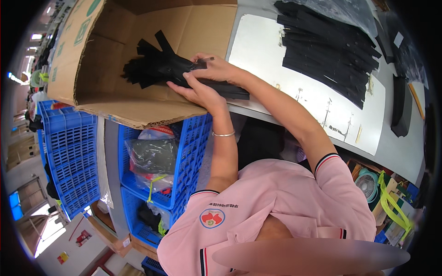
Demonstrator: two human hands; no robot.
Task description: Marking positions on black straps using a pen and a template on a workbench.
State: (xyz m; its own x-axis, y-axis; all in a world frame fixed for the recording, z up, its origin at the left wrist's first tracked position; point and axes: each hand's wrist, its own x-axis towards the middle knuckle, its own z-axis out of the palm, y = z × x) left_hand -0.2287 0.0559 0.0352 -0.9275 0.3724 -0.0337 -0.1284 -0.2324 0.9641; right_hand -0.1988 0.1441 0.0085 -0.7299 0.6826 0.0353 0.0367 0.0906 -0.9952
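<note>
Closely held, black strips point(159, 68), between left hand point(202, 95), right hand point(217, 70)

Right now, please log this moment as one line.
left hand: holds black strip bundle | right hand: holds same bundle | cardboard box: open | other black strips: on white board

An open brown cardboard box point(152, 20), a bundle of flat black strips point(159, 64) reaching into it, stands left of a rectangular white board point(260, 50) bearing spread black strips point(329, 55).
</note>
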